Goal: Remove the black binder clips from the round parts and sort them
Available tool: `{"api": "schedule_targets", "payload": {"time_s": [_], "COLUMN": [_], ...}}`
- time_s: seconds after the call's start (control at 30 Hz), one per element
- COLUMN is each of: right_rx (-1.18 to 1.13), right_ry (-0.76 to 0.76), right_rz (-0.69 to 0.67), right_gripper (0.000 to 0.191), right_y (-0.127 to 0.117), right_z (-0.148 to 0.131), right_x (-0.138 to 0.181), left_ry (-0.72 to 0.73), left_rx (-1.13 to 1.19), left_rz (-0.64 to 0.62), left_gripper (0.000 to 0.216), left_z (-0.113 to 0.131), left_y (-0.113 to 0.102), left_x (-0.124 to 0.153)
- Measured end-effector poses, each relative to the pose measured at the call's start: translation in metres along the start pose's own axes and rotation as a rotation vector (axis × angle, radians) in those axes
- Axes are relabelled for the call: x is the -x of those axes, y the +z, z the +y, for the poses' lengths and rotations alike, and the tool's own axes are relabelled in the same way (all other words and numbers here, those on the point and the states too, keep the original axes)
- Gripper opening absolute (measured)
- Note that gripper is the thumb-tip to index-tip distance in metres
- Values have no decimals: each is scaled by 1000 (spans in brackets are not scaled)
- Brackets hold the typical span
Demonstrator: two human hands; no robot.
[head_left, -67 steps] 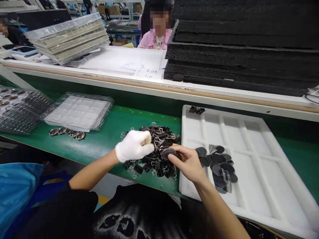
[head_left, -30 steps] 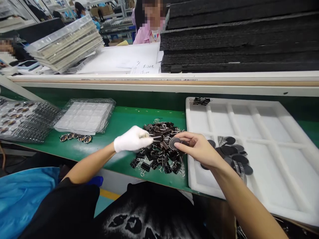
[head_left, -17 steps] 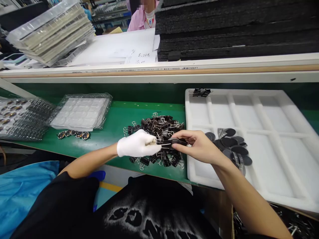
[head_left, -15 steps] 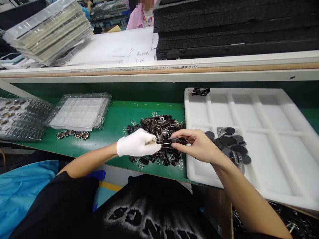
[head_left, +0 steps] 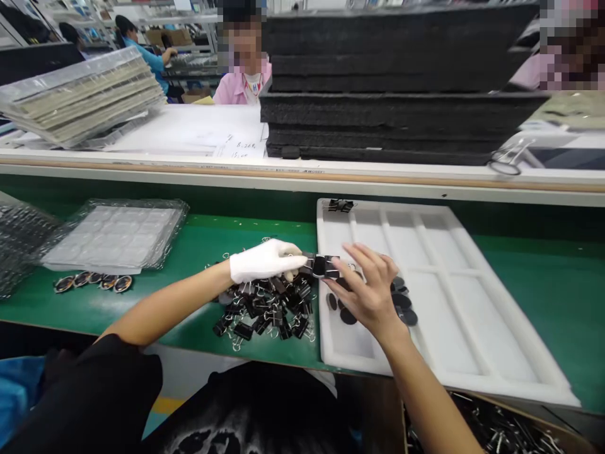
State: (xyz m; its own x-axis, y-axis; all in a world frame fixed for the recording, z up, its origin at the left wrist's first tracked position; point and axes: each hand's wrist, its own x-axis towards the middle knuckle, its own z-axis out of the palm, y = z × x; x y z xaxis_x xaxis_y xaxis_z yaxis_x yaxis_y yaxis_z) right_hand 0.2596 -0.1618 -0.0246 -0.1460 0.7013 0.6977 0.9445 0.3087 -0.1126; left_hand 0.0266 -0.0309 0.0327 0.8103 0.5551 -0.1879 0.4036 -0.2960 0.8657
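My left hand, in a white glove, grips a black binder clip at the left end of a small dark piece with a rounded face. At the right end of this piece is another black binder clip, between the thumb and index finger of my bare right hand; the other fingers of that hand are spread upward. Below my left hand lies a heap of black binder clips with silver wire handles. Dark round discs lie in the white tray beside my right hand, partly covered by it.
The white foam tray has divided compartments, with clipped pieces on its far left corner. Clear plastic trays and several small round parts sit at left. Black foam sheets are stacked on the shelf. Other people sit beyond.
The view has tilted up and turned right. The held piece now shows a clip at each end, and my right hand's fingers have spread apart from their closer grip.
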Motion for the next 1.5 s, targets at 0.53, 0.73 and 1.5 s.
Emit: {"api": "schedule_targets", "payload": {"time_s": [0.53, 0.73, 1.5], "right_rx": [194, 181, 207], "right_ry": [319, 326, 253], "right_rz": [-244, -242, -148], "right_gripper": [35, 36, 49], "right_y": [16, 14, 21], "right_z": [58, 57, 70], "right_x": [60, 61, 75], "left_ry": [-31, -75, 99], "left_rx": [-788, -904, -914], "left_rz": [345, 445, 185], "left_gripper": [47, 48, 36], "left_z": [5, -10, -50], "left_y": [-13, -6, -73], "left_x": [-206, -222, -152]}}
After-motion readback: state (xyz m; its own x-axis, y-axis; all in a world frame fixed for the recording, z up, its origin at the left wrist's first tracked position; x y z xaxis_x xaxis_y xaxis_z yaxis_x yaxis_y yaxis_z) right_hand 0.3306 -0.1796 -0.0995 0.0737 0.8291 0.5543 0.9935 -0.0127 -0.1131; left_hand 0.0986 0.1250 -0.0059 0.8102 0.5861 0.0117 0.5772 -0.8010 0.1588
